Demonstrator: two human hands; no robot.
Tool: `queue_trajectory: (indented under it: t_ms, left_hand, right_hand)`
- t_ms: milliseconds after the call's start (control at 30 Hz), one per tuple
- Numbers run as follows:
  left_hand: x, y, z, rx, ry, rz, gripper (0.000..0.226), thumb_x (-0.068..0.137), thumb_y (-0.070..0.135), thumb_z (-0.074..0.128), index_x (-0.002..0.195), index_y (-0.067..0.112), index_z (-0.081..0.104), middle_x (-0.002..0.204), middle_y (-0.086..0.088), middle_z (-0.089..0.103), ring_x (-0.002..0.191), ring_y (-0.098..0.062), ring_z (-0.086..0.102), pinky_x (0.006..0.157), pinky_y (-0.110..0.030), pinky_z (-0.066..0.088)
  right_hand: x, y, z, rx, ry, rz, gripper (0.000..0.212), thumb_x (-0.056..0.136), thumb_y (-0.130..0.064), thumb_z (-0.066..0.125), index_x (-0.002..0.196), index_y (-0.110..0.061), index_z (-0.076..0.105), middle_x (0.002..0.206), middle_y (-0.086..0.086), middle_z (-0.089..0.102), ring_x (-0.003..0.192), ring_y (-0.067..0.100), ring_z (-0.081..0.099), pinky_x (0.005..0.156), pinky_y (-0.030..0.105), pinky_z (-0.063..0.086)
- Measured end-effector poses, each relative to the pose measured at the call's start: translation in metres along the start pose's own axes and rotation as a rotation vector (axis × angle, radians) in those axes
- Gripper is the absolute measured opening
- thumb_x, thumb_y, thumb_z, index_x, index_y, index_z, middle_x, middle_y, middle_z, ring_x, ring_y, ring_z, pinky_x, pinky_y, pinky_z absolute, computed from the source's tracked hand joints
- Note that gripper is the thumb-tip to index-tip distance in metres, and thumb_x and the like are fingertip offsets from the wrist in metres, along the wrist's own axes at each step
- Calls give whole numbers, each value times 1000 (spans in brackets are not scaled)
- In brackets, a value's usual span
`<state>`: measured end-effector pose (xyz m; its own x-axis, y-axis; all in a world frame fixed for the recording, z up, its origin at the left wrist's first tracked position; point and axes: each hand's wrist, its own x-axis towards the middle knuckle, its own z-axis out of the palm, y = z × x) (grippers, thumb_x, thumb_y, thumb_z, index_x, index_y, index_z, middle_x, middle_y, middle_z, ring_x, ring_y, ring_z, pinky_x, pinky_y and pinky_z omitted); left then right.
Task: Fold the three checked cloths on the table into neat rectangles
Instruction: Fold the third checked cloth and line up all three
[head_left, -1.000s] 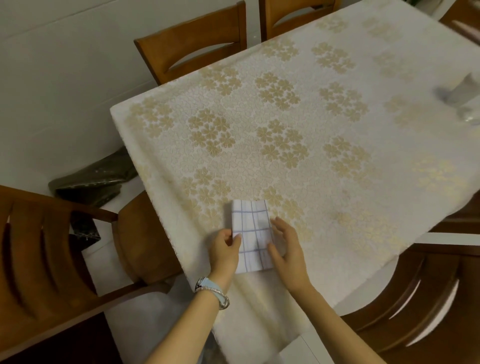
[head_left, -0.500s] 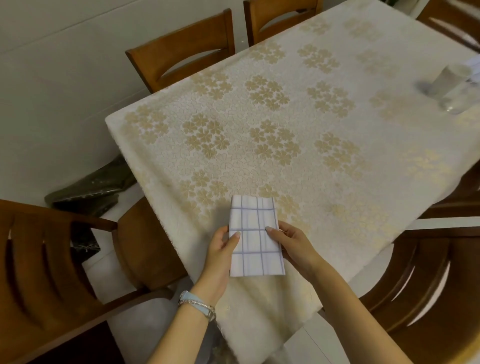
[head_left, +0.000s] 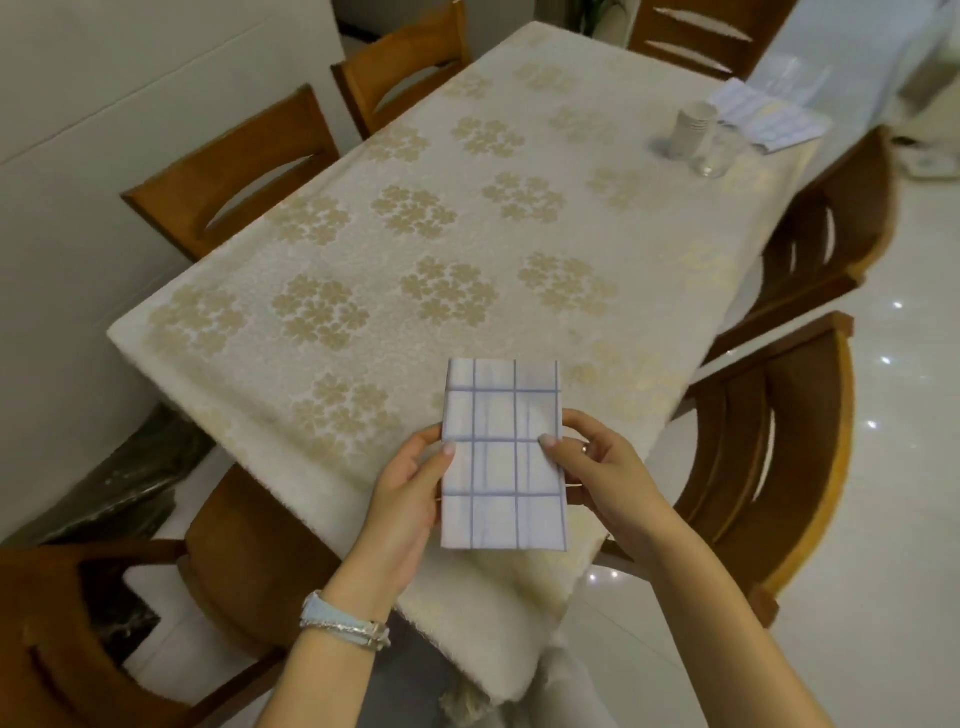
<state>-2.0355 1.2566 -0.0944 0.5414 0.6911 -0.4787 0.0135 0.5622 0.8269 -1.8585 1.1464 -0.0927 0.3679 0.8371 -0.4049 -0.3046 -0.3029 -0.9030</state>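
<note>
Above the table (head_left: 363, 218) edge, one folded checked cloth (head_left: 503, 457), two gripping hands

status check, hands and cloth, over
Left hand and right hand each pinch a long side of the folded checked cloth. Cloth a neat rectangle over the table near edge. Nothing in the way.

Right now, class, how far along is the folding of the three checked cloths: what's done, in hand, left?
Done: one checked cloth is a neat rectangle. In hand: left hand and right hand pinch its side edges over the table. Left: more checked fabric lies at the far corner; folded or not, I cannot tell.
</note>
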Motion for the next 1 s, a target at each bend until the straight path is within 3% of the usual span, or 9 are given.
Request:
queue_trajectory:
  t_ms: [167, 267, 467, 633, 700, 833, 1000]
  left_hand:
    - [-14, 5, 41, 83, -136, 40, 21, 97, 14, 54, 116, 18, 63, 103, -4, 76, 90, -15, 71, 73, -27, 57]
    - [-20, 8, 78, 143, -192, 61, 20, 96, 15, 55, 114, 18, 63, 102, -4, 76, 89, -16, 72, 70, -28, 58]
    - [-37, 0, 175, 244, -307, 117, 20, 97, 16, 55, 115, 20, 63, 100, -3, 77, 90, -16, 72, 80, -37, 56]
    - [-56, -41, 277, 242, -379, 93, 22, 96, 17, 55, 117, 18, 62, 104, -4, 76, 95, -19, 71, 81, -37, 59]
    - [-65, -61, 320, 218, -410, 67, 21, 96, 15, 55, 117, 16, 62, 101, -2, 77, 92, -17, 72, 74, -31, 60]
    - [-72, -89, 395, 246, -509, 53, 18, 96, 15, 55, 111, 19, 64, 97, -3, 77, 87, -16, 73, 69, -30, 58]
    - [-69, -107, 470, 334, -648, 22, 29, 97, 19, 55, 125, 16, 58, 102, -5, 76, 91, -18, 72, 72, -32, 60]
  right_hand:
    - [-47, -15, -31, 54, 92, -58, 29, 97, -23, 56, 126, -20, 58, 109, 12, 74, 102, 30, 70, 88, 49, 57]
    - [-74, -26, -56, 73, 156, -115, 28, 97, -22, 56, 124, -22, 58, 106, 4, 75, 100, 24, 71, 84, 42, 60]
    - [-127, -35, -130, 97, 332, -197, 23, 95, -25, 59, 119, -27, 62, 103, -6, 74, 98, 17, 72, 73, 30, 61]
    - [-186, -39, -223, 122, 420, -186, 26, 94, -27, 60, 120, -27, 61, 104, 1, 75, 95, 20, 73, 74, 33, 61]
    - [-210, -41, -263, 114, 466, -171, 31, 93, -28, 61, 124, -25, 60, 104, 3, 75, 94, 21, 73, 77, 36, 61]
    - [-254, -48, -332, 130, 560, -194, 17, 95, -23, 61, 110, -29, 64, 93, -1, 77, 85, 17, 74, 69, 29, 59]
    - [-287, -51, -397, 207, 661, -228, 16, 96, -18, 59, 100, -32, 66, 86, -7, 77, 78, 11, 73, 62, 24, 57]
